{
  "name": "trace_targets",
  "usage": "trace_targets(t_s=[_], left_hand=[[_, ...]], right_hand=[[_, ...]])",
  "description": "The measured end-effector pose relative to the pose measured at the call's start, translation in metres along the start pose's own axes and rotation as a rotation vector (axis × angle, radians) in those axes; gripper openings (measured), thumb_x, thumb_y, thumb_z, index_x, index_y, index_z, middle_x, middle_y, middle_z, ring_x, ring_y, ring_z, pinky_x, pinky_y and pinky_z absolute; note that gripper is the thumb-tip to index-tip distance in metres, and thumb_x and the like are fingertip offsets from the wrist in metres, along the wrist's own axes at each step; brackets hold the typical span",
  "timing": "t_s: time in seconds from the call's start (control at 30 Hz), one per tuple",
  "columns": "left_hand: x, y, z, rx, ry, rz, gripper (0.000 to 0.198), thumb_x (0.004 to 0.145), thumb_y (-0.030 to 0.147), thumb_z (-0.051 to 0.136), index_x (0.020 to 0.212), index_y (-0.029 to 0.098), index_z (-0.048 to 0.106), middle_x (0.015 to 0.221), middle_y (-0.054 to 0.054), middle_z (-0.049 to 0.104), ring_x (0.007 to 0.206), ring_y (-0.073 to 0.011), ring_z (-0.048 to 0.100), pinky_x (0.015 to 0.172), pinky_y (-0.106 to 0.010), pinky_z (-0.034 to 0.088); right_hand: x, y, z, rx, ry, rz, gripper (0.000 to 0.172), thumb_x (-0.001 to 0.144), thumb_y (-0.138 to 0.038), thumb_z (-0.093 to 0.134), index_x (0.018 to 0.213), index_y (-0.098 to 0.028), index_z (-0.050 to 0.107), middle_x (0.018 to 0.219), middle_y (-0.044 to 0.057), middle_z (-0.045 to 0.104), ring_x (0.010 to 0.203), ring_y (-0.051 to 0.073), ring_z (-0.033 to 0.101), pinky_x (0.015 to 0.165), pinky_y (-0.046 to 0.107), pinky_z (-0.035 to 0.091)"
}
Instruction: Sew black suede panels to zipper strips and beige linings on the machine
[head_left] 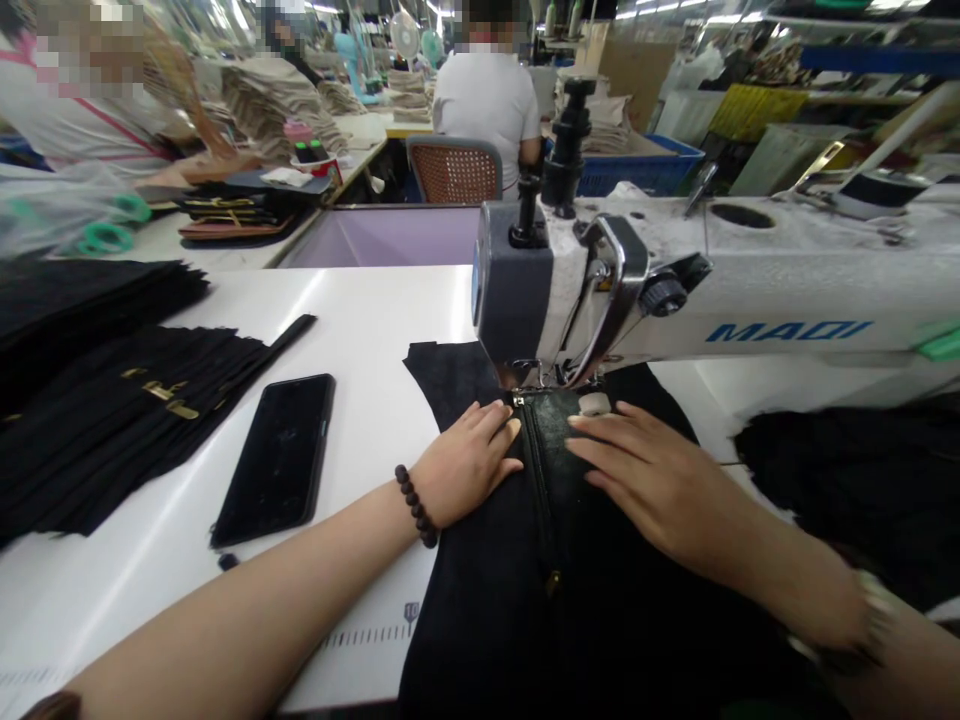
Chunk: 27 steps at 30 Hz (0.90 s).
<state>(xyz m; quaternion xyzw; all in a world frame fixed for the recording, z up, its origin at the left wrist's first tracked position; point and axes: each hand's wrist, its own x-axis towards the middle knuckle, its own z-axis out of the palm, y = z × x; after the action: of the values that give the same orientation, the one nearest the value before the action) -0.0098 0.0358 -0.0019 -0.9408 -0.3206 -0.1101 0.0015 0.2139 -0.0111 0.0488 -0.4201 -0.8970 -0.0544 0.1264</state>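
Note:
A black fabric piece (495, 600) with a zipper (541, 480) down its middle lies under the head of a white sewing machine (750, 280). My left hand (469, 462) rests flat on the cloth left of the zipper, fingers stretched toward the presser foot (540, 378). My right hand (652, 470) lies flat on the cloth right of the zipper, fingers pointing left. Neither hand grips anything. A dark bead bracelet (416, 505) is on my left wrist.
A black phone (277, 460) lies on the white table (375, 310) to the left. Stacks of black pieces with gold clips (112, 410) sit further left. More black cloth (847, 480) is at the right. Other people sit at tables behind.

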Motion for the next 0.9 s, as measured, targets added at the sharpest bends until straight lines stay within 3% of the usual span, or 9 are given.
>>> trace_targets(t_s=[0.13,0.27,0.47,0.67,0.9], left_hand=[[-0.001,0.0,0.001,-0.006,0.009,-0.002,0.039,0.086,0.033,0.048,0.112,0.004,0.047,0.115,-0.017,0.053,0.114,-0.0268,0.047,0.099,-0.042,0.037],[0.0,0.0,0.002,-0.016,0.007,-0.005,0.04,0.086,0.035,0.048,0.114,0.005,0.046,0.112,-0.017,0.055,0.114,-0.0262,0.048,0.098,-0.043,0.037],[-0.001,0.0,0.001,-0.029,-0.007,-0.015,0.044,0.085,0.034,0.05,0.118,0.006,0.043,0.117,-0.018,0.051,0.116,-0.0267,0.046,0.099,-0.044,0.036],[0.001,0.004,-0.002,-0.013,-0.044,-0.056,0.041,0.082,0.032,0.055,0.112,0.004,0.047,0.112,-0.018,0.053,0.113,-0.0286,0.046,0.097,-0.043,0.039],[-0.002,0.002,0.0,-0.023,-0.01,-0.034,0.041,0.086,0.032,0.048,0.115,0.003,0.044,0.114,-0.017,0.051,0.113,-0.0273,0.046,0.099,-0.043,0.036]], right_hand=[[0.033,-0.002,0.033,-0.006,-0.102,0.006,0.031,0.085,-0.013,0.043,0.114,-0.018,0.052,0.113,0.008,0.057,0.094,0.018,0.056,0.078,0.031,0.046],[0.039,0.003,0.05,-0.104,-0.087,0.081,0.04,0.082,-0.006,0.04,0.118,-0.019,0.05,0.114,0.009,0.056,0.086,0.017,0.057,0.067,0.027,0.045],[0.034,-0.001,0.053,-0.108,-0.08,0.095,0.043,0.081,-0.004,0.039,0.12,-0.021,0.048,0.112,0.007,0.056,0.093,0.019,0.054,0.064,0.026,0.043],[0.039,-0.008,0.055,-0.103,-0.124,0.143,0.041,0.082,-0.005,0.039,0.121,-0.016,0.047,0.109,0.008,0.057,0.096,0.02,0.052,0.074,0.029,0.044],[0.037,-0.009,0.056,-0.105,-0.11,0.143,0.041,0.082,-0.003,0.036,0.12,-0.014,0.048,0.109,0.01,0.057,0.093,0.02,0.052,0.071,0.029,0.044]])
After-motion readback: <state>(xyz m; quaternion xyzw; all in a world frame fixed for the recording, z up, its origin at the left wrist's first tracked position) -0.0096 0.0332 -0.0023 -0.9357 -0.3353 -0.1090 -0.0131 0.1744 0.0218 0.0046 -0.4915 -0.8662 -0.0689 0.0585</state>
